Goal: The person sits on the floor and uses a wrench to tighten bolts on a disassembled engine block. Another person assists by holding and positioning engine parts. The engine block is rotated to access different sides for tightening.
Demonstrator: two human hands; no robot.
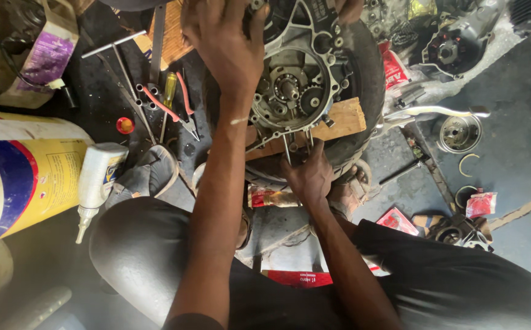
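Looking down from the head camera: left hand spread flat, palm down, over the upper left edge of a grey engine case, fingers loosely splayed and pressing rather than gripping. Right hand curled at the case's lower edge, fingertips pinched about thin metal studs sticking down from it; how tightly closed, impossible to tell. Engine case lying face up, gears exposed, on a wooden block set across a black tyre. Just left of the tyre on the dark floor: red-handled pliers, a yellow-handled screwdriver, a T-handle wrench. Nearer the left knee, a white squeeze bottle leaning against a large yellow drum.
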